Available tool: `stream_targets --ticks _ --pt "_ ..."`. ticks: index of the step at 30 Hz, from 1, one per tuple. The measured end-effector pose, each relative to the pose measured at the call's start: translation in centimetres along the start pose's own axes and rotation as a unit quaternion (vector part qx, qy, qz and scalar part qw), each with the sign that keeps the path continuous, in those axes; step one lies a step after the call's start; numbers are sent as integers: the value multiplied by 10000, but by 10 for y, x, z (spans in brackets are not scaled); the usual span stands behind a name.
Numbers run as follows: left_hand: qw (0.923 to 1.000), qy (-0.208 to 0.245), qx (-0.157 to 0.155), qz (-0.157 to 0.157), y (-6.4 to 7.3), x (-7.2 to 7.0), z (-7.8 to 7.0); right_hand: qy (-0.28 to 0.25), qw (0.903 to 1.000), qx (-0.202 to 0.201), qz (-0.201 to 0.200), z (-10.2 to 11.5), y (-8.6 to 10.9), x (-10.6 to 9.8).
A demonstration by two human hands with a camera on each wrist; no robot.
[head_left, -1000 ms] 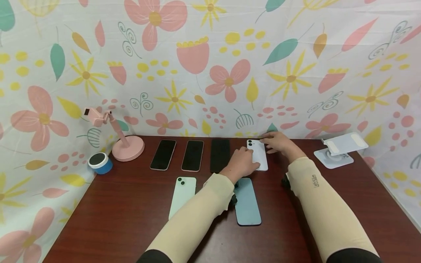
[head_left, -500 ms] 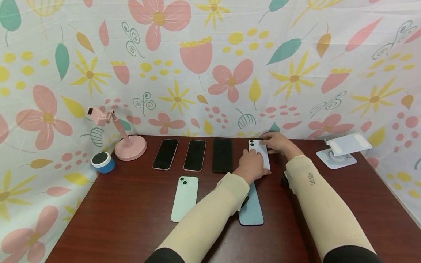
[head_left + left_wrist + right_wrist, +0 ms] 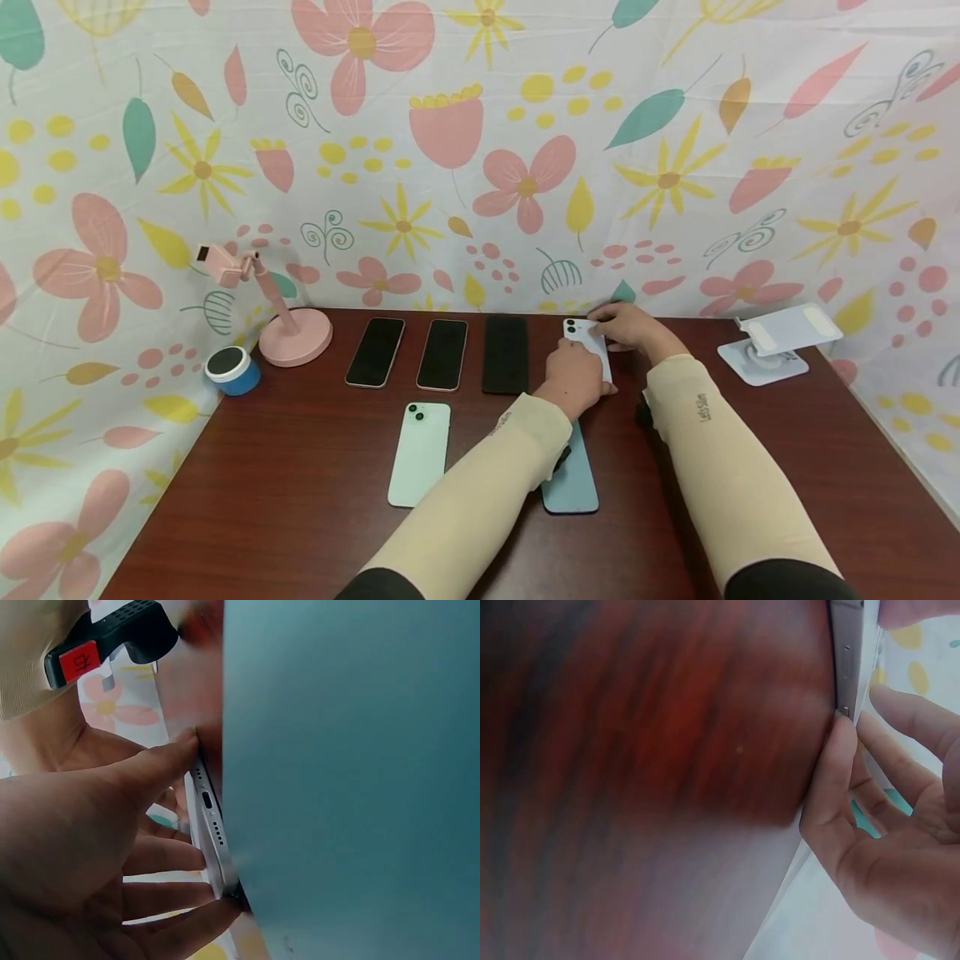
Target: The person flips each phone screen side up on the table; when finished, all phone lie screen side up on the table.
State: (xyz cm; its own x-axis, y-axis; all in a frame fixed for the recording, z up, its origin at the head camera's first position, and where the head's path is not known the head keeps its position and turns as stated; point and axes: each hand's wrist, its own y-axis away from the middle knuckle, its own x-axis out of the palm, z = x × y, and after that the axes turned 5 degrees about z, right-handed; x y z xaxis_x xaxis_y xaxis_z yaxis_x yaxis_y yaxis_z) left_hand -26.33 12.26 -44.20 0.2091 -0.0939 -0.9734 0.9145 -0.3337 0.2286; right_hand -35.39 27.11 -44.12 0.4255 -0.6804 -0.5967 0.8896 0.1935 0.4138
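A white phone [image 3: 576, 327] lies back up on the table at the rear, its two camera lenses at the far left corner. My left hand [image 3: 572, 379] spans its near part, fingers over the back and thumb by the lower right corner. In the left wrist view, thumb and fingers hold the two corners either side of the phone's charging port [image 3: 208, 799]. With its fingertips at the far right corner, my right hand [image 3: 633, 327] pinches the phone there; the right wrist view shows a fingertip against its side edge [image 3: 847, 667].
Left of it, a black phone-sized slab [image 3: 506, 354] and two dark-screened phones [image 3: 442, 355] [image 3: 376, 352] form a row. Nearer lie a pale green phone [image 3: 418, 454] and a blue phone [image 3: 573, 483], partly under my left forearm. A pink stand [image 3: 295, 337], blue-white jar [image 3: 232, 372] and white stand [image 3: 763, 363] flank them.
My left hand has shifted right over the white phone, its thumb now at the lower right corner. The right hand stays at the far corner, fingers slightly closer in. The view shifted slightly.
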Motion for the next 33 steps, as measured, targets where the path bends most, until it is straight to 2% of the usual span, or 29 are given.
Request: stream_targets --ticks 4,16,22,26,33 --pt "9996 -268 51 88 0 0 -3 -35 10000 -38 34 1 2 0" --pt "9955 -662 670 56 4 -2 -5 -282 9996 69 75 2 4 -1" --pt "9953 -698 676 -43 6 -2 -3 -443 9989 -39 146 -1 4 -3" --pt "9956 -705 619 -64 6 -1 -3 -777 9966 -79 271 -5 5 -5" --pt "9895 -1210 789 1 8 1 -5 -1003 9945 -66 287 -9 9 -6"
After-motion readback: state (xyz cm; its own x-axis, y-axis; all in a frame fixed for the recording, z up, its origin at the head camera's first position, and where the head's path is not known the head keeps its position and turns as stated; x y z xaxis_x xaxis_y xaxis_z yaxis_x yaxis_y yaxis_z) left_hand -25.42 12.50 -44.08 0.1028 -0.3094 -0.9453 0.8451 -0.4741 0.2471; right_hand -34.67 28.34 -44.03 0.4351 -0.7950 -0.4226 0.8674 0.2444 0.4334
